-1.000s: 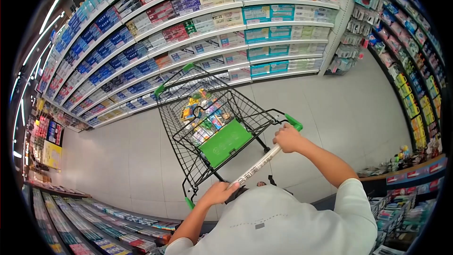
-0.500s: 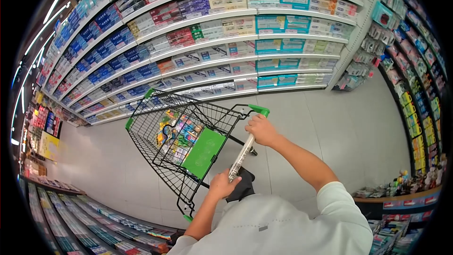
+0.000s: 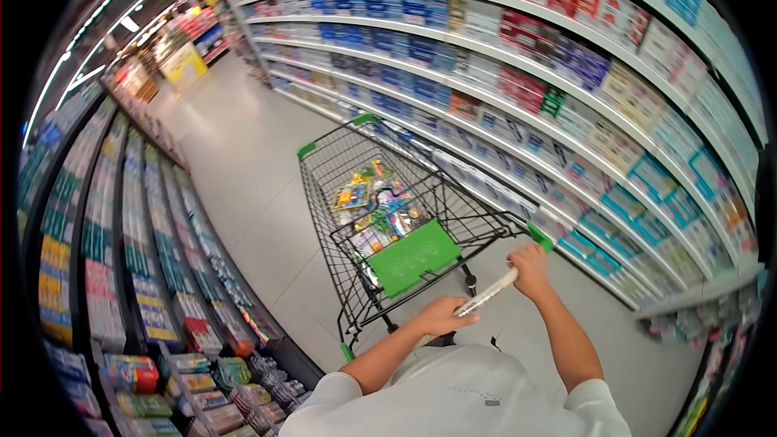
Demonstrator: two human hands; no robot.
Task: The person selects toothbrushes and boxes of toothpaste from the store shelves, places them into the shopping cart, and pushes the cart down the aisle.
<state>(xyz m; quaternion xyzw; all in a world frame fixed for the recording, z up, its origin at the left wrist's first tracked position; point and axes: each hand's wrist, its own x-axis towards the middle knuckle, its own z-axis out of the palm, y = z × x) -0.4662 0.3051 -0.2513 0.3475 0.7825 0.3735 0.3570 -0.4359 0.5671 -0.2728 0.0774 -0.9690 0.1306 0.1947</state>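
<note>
Both hands are on the pale handle bar [image 3: 487,292] of a black wire shopping cart [image 3: 324,218] with green corners. My left hand [image 3: 443,316] is wrapped round the bar's left part. Near the bar's right end, my right hand [image 3: 530,269] has its fingers closed round it, just below a green corner piece [image 3: 540,237]. A green panel [image 3: 414,258] is on the cart's near side. Inside the basket lie several colourful packages [image 3: 388,209], among them a yellow one [image 3: 353,196]; their labels are too small to read.
Long shelves of boxed goods [image 3: 477,73] run along the right side, close to the cart. Lower slanted shelves with packages [image 3: 146,243] line the left. Grey floor [image 3: 251,154] stretches between them towards a yellow display [image 3: 184,65] at the far left.
The view has swung left, so the aisle now runs ahead between both shelf rows. The cart appears further right, with its front towards the aisle's far end. Both hands have stayed on the bar.
</note>
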